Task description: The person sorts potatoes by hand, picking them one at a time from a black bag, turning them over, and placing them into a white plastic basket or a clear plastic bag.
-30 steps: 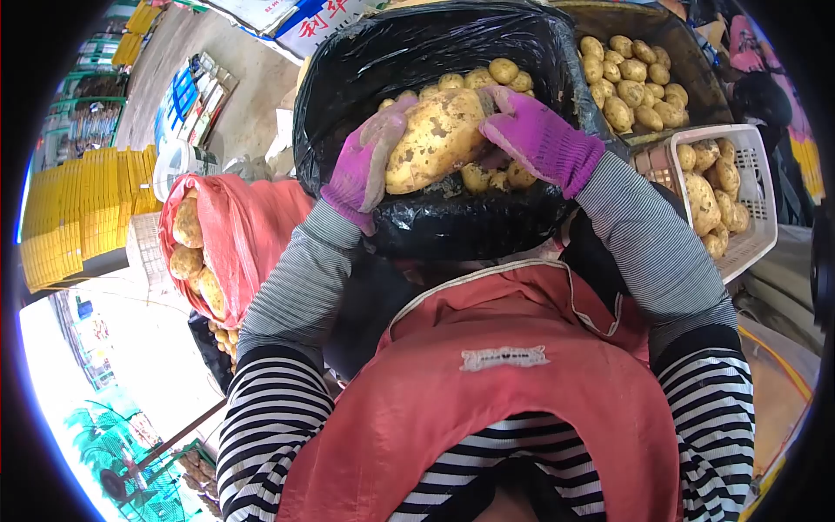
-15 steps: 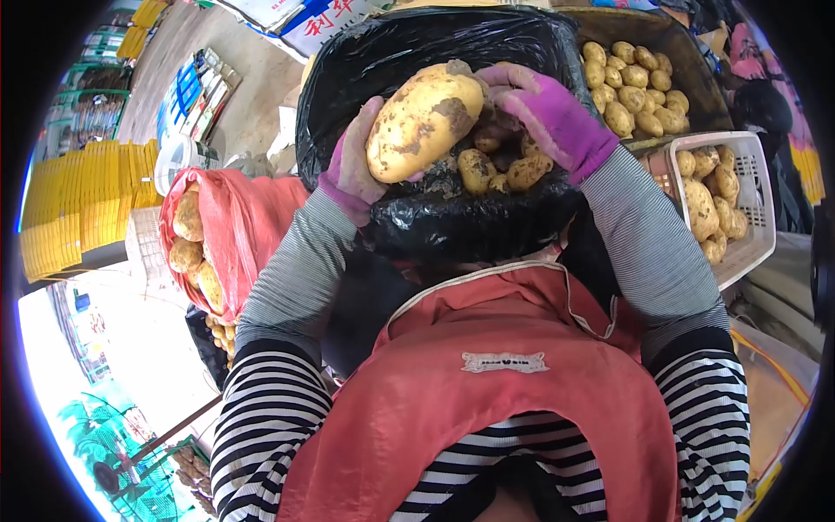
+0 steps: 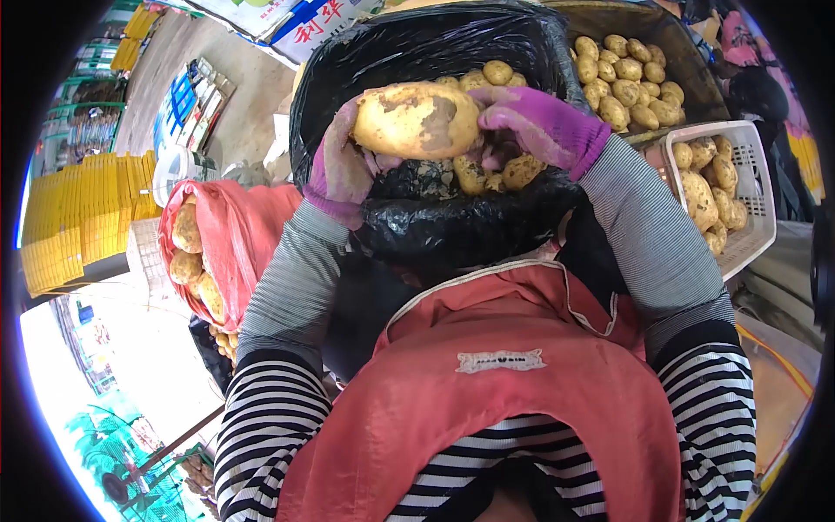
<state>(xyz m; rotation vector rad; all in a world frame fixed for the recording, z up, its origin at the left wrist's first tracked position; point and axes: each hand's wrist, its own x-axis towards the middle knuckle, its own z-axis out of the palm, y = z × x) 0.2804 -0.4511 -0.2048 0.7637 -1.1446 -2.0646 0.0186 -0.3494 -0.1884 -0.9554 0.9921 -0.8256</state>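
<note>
A large potato with brown dirt patches lies level between my gloved hands. My left hand, in a purple and grey glove, wraps round its left end. At the other end, my right hand grips with thumb and fingers. Both hands are above a bin lined with a black plastic bag. Inside the bin, smaller potatoes sit at the far side, and a few dirty ones lie nearer, partly covered by the held potato and my right hand.
A dark tub of potatoes stands at the back right, with a white plastic crate of potatoes in front. On the left are a red mesh sack of potatoes, a white bucket and stacked yellow crates.
The potato has turned from a slant to nearly level and moved slightly away from me. Potatoes at the bin's far side now show. Both hands still hold it.
</note>
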